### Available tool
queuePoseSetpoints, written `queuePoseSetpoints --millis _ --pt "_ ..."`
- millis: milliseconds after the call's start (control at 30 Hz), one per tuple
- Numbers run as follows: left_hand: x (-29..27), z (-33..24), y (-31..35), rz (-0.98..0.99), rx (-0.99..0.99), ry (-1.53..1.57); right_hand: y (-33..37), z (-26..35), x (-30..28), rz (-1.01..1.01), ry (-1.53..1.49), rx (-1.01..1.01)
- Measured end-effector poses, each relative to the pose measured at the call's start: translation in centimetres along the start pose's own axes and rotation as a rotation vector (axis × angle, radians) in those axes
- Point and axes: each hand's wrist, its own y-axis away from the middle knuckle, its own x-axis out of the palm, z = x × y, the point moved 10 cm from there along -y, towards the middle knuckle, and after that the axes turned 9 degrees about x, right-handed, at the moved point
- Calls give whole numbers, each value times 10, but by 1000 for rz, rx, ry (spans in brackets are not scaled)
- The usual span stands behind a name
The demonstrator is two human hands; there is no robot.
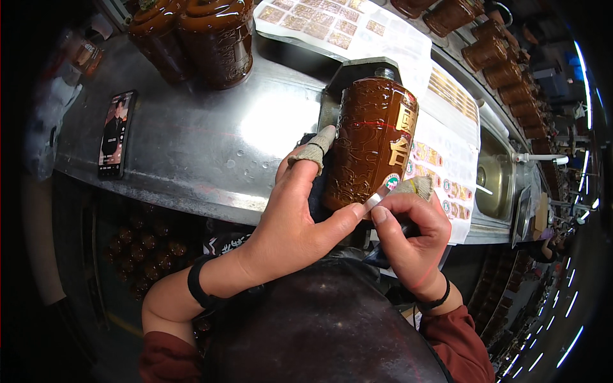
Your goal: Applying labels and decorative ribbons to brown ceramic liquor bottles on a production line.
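A glossy brown bottle with raised patterns and gold characters lies tilted in a dark metal holder, its bare neck pointing away from me. My left hand steadies it: the index finger, in a cloth finger cover, presses its left side, and the thumb reaches its near end. Closed in a pinch, my right hand grips a small flat metal tool; whether it is tweezers or a blade I cannot tell. The tool's tip meets a round green-and-white sticker at the bottle's lower right. Another cloth cover sits on a right finger.
Sticker sheets lie right of and beyond the bottle. Two more brown bottles stand at the back left of the metal table, with a phone nearer. A sink with a tap is at the right; several bottles line up behind.
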Motion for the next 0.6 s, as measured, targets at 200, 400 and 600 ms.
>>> queuePoseSetpoints --millis 200,400,600 --pt "2 -2 -1 -17 26 -12 -1 1 -1 -4 -14 8" --pt "3 -3 0 -11 20 -40 0 -6 0 -2 -35 59" --pt "4 -4 0 0 27 -26 0 -8 -1 -24 -60 62"
